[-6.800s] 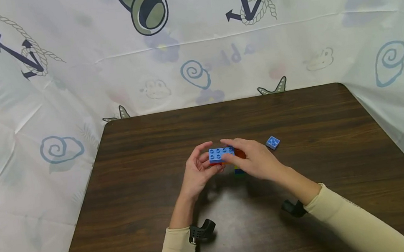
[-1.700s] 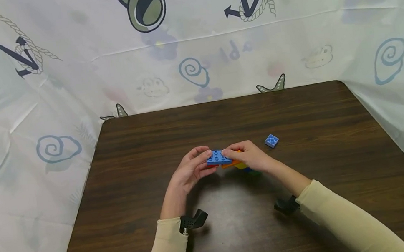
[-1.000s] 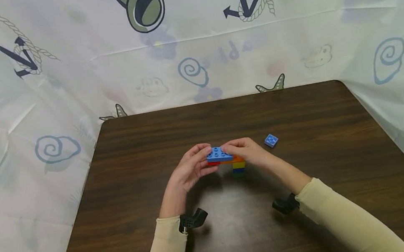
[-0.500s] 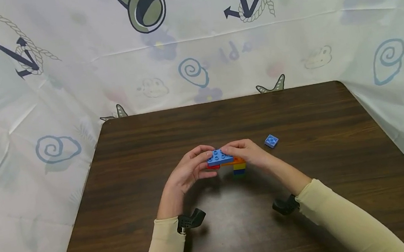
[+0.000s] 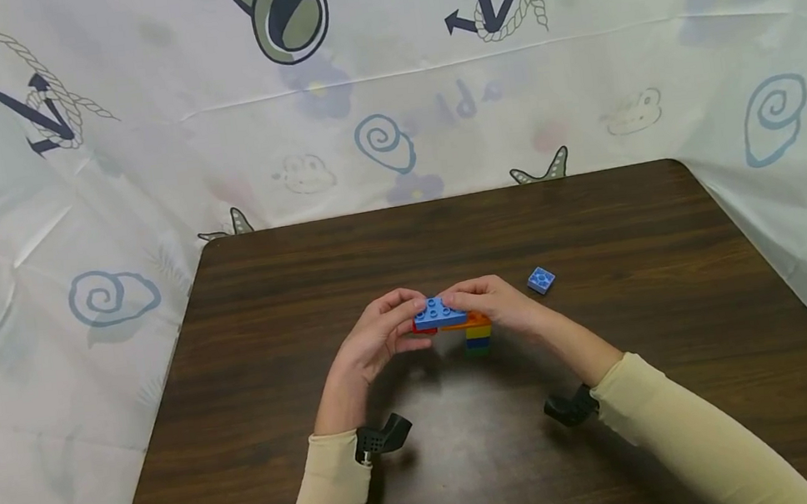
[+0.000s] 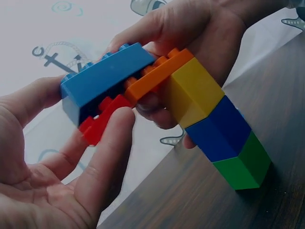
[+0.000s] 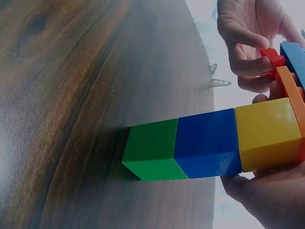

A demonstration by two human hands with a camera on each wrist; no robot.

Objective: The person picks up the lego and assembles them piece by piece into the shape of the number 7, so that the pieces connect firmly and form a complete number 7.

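Note:
A long blue building brick (image 5: pixel 439 312) tops the build, studs up. Under its left end is a thin red brick (image 6: pixel 106 119), and under its right end a thin orange brick (image 6: pixel 159 74); the blue brick slants against the orange one with a gap between. My left hand (image 5: pixel 377 341) pinches the blue and red bricks at the left end. My right hand (image 5: pixel 495 305) grips the right end, thumb on the blue brick, fingers behind the orange one. Below the orange brick run a yellow brick (image 7: pixel 268 135), a dark blue brick (image 7: pixel 207 144) and a green brick (image 7: pixel 151 151), close over the table.
A loose small blue brick (image 5: pixel 541 279) lies on the dark wooden table (image 5: pixel 462 480), just beyond my right hand. A patterned white cloth (image 5: pixel 225 156) hangs behind the table's far edge.
Since the earliest frame, my left hand has closed in on the left end, its thumb now up on the blue brick. The tilted column has straightened. Over the last second, only slight shifts show.

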